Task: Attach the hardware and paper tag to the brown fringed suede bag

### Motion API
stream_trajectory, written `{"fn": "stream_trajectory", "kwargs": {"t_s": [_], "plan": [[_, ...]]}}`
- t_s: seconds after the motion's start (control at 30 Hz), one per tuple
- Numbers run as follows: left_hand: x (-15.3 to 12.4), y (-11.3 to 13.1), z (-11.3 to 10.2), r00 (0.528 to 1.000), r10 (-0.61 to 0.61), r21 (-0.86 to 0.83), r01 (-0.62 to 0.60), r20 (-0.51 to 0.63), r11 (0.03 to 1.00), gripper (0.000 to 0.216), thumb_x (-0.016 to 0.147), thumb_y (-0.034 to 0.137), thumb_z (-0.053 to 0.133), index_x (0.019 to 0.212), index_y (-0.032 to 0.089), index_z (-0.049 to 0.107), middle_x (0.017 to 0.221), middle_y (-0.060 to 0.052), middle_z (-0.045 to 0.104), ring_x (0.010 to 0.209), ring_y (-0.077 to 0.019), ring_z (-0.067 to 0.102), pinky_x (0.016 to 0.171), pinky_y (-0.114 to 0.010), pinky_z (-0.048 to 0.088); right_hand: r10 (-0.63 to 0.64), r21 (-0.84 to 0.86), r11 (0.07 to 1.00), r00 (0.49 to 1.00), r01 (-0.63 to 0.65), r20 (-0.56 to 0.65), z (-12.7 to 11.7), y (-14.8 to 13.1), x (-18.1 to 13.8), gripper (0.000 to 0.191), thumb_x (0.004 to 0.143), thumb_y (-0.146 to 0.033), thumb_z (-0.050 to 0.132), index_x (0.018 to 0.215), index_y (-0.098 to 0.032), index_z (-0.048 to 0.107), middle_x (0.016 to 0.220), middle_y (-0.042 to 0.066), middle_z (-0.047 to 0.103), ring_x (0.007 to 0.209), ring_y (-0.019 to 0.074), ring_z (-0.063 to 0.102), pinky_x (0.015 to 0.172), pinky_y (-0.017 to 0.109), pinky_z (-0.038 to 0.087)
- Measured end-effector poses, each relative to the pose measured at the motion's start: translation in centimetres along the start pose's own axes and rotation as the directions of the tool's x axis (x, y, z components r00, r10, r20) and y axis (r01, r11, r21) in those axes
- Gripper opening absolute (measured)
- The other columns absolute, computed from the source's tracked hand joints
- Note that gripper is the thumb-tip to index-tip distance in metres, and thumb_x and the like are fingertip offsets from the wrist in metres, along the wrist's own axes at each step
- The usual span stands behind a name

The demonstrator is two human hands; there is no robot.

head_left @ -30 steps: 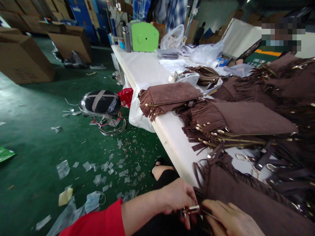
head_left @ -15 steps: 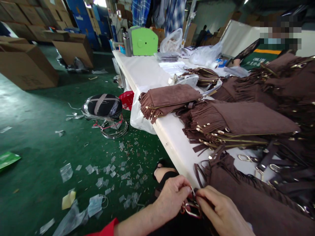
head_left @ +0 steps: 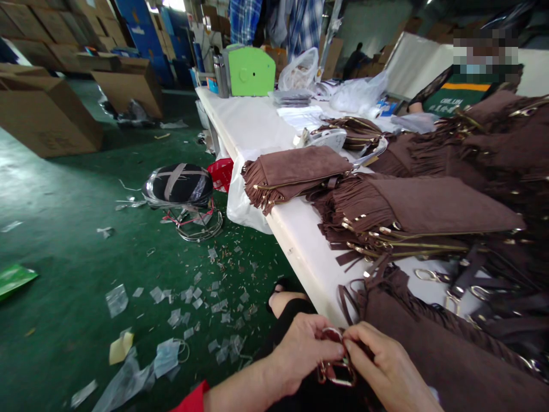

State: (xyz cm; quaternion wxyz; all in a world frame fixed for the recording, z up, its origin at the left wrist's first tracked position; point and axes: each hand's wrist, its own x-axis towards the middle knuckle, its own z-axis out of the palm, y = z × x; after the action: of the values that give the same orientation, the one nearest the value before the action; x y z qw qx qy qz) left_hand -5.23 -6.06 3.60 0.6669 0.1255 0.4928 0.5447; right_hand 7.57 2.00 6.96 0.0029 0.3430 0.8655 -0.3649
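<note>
Even indoor light, wide-angle warp, soft edges.
Bright glare at top by the blue wall panels (head_left: 141, 17); sheen on the green painted floor (head_left: 64, 189). White cloth-covered table (head_left: 253, 123) nearly blown out. Both hands blurred at bottom edge; right side dim, straight lines bow outward.

Brown fringed bags (head_left: 412, 209) with gold zips lie on the white worktop (head_left: 257, 123), a bright green box (head_left: 251, 71) stands at its far end, the floor (head_left: 72, 229) is dark green, and the sleeve (head_left: 193, 397) is red.
</note>
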Motion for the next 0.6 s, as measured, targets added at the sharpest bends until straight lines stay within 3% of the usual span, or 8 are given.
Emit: {"fn": "stream_trajectory", "kwargs": {"t_s": [0.17, 0.4, 0.47, 0.6], "plan": [[0.39, -0.33, 0.42, 0.993, 0.06, 0.104, -0.05, -0.1, 0.993, 0.019, 0.058, 0.03, 0.056, 0.063, 0.013, 0.059, 0.047, 0.001, 0.052, 0.034, -0.0083, 0.042, 0.032, -0.019, 0.03, -0.017, -0.007, 1.0, 1.0, 0.016, -0.017, -0.13, -0.05, -0.01, 0.025, 0.088, -0.029, 0.038, 0.071, -0.021, 0.054, 0.069, -0.001, 0.058, 0.063, 0.0127, 0.056, 0.058, 0.023, 0.041], [0.39, -0.61, 0.6, 0.98, 0.138, 0.311, -0.087, -0.144, 0.946, 0.011, 0.06, 0.024, 0.048, 0.063, 0.016, 0.054, 0.046, 0.003, 0.049, 0.036, -0.0088, 0.043, 0.034, -0.019, 0.032, -0.048, -0.046, 0.998, 0.998, 0.046, -0.044, 0.19, 0.12, -0.02, 0.024, 0.088, -0.026, 0.038, 0.07, -0.021, 0.053, 0.068, -0.001, 0.059, 0.061, 0.0122, 0.056, 0.056, 0.023, 0.042], [0.2, -0.52, 0.53, 0.983, 0.12, 0.254, -0.081, -0.141, 0.964, 0.01, 0.053, 0.021, 0.048, 0.06, 0.016, 0.053, 0.045, 0.004, 0.049, 0.036, -0.0085, 0.042, 0.035, -0.019, 0.032, -0.069, -0.085, 0.994, 0.995, 0.063, -0.068, 0.3, 0.16, 0.14, 0.022, 0.088, -0.024, 0.038, 0.07, -0.021, 0.051, 0.068, -0.001, 0.059, 0.061, 0.0122, 0.057, 0.055, 0.023, 0.042], [-0.28, 0.05, 0.42, 0.997, 0.02, -0.012, -0.021, -0.08, 1.0, 0.011, 0.045, 0.019, 0.054, 0.054, 0.013, 0.057, 0.044, 0.002, 0.052, 0.036, -0.0078, 0.042, 0.036, -0.018, 0.03, -0.129, -0.155, 0.982, 0.986, 0.111, -0.11, -0.18, 0.28, -0.43, 0.021, 0.089, -0.023, 0.037, 0.073, -0.022, 0.051, 0.069, -0.001, 0.059, 0.061, 0.0111, 0.058, 0.055, 0.022, 0.045]]}}
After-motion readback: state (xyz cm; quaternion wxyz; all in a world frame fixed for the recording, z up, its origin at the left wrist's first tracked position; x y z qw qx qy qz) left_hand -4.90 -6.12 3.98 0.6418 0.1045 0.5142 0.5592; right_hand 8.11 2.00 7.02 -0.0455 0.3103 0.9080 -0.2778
